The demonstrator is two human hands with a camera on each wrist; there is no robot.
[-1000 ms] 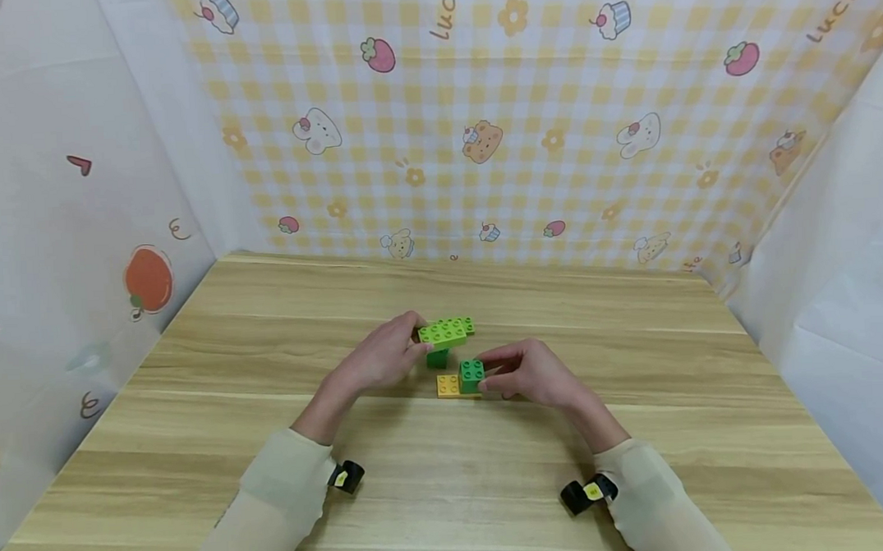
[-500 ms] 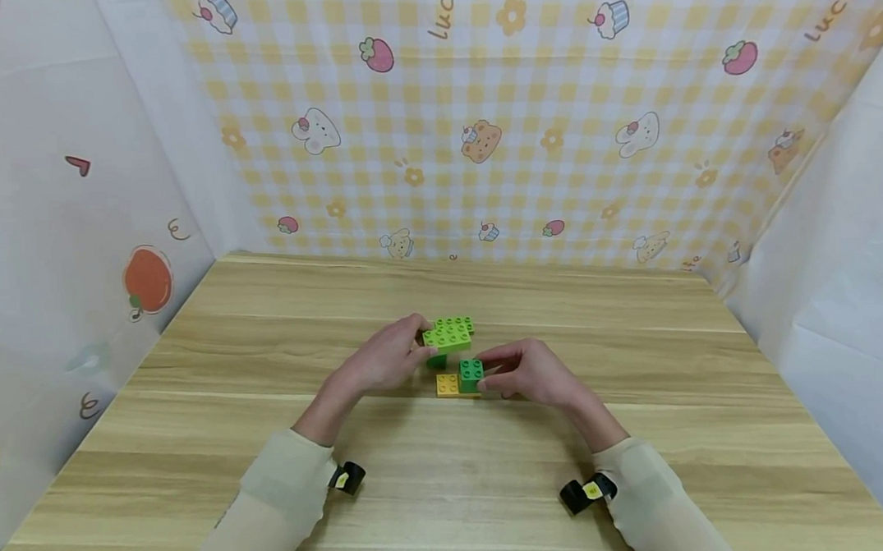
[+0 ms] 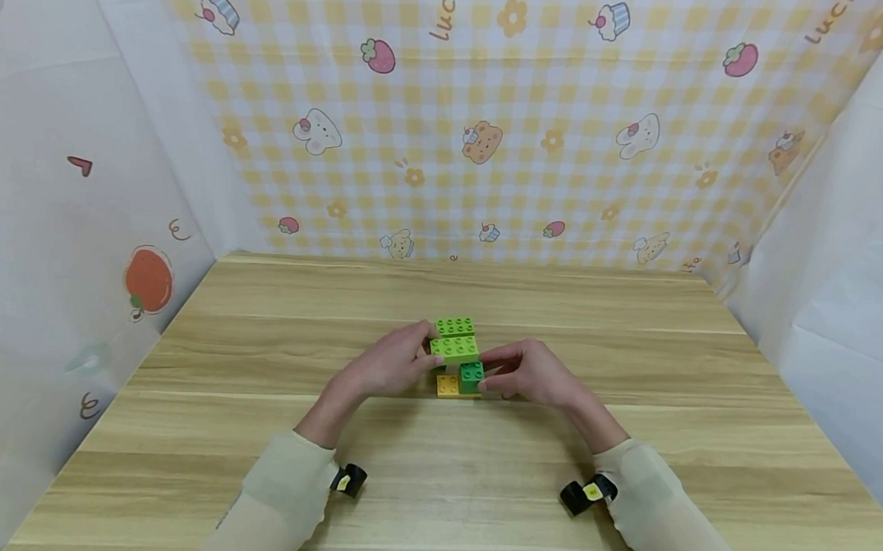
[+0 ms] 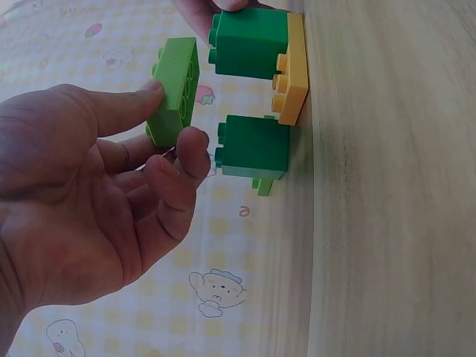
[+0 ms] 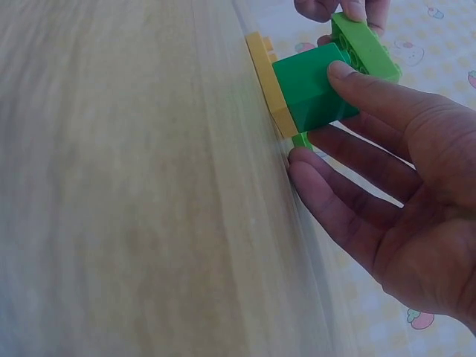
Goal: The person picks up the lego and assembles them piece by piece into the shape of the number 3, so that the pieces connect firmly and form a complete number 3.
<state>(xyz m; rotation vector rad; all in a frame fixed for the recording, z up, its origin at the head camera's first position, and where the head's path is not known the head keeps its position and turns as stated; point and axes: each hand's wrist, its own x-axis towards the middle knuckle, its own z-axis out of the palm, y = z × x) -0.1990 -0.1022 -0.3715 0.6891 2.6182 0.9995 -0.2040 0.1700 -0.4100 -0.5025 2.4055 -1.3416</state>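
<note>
My left hand (image 3: 392, 364) pinches a light green toy building brick (image 3: 454, 347) by its left end, between thumb and fingers. In the left wrist view that brick (image 4: 175, 93) hangs above the other pieces, its hollow underside towards them. My right hand (image 3: 529, 374) holds a dark green brick (image 3: 472, 377) at its right side. This brick sits on the right half of a yellow plate (image 3: 448, 384), whose left studs are bare. A second dark green brick (image 4: 255, 146) stands on the table just behind the plate, mostly hidden by the held brick in the head view.
Another light green piece (image 3: 454, 324) lies flat behind the group. The wooden table (image 3: 450, 480) reaches back to a checked cloth (image 3: 423, 202); white cloths hang at the left (image 3: 61, 210) and right (image 3: 838, 209). Black wrist cameras sit on both sleeves.
My left hand has moved right and slightly nearer with the light green brick, which now overlaps the rear edge of the dark green brick in the head view. My right hand keeps its place.
</note>
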